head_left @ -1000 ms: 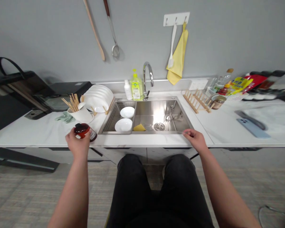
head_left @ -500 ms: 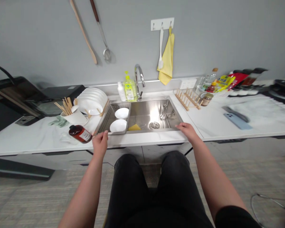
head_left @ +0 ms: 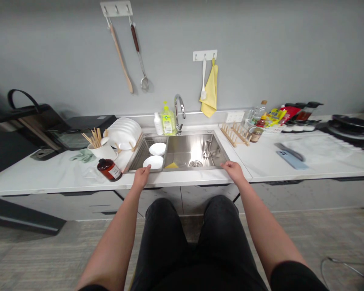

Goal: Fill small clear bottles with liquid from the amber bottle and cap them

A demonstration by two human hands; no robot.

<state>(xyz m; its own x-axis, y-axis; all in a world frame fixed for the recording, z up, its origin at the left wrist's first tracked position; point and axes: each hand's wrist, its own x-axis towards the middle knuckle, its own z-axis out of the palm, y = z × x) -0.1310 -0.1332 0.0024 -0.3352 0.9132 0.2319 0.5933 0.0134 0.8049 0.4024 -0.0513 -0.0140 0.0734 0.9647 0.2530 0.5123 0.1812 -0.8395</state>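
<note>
My left hand [head_left: 142, 177] rests at the front rim of the sink [head_left: 182, 170], near its left end, with the fingers curled in and the thumb on top. Just beyond that thumb a white bowl [head_left: 153, 162] sits in the wire drain basket [head_left: 136, 157], and a second white bowl [head_left: 157, 148] stands behind it. At the sink's front right corner, my right hand [head_left: 234, 171] touches the rim with its fingers folded. Neither hand shows anything in it. A yellow sponge [head_left: 171, 165] lies in the basin by the basket.
A brown bottle [head_left: 109, 169] lies left of my left hand. White plates [head_left: 125, 131] stand in a rack behind a utensil cup [head_left: 102, 151]. Dish soap [head_left: 168, 122] and a faucet [head_left: 178, 109] are behind the sink. Rightward are a wooden rack [head_left: 235, 134], a jar [head_left: 256, 134] and a phone [head_left: 291, 159].
My left hand has slid right along the sink's front rim, from the corner toward the nearer bowl. My right hand stays by the right corner. The view has tilted up a little.
</note>
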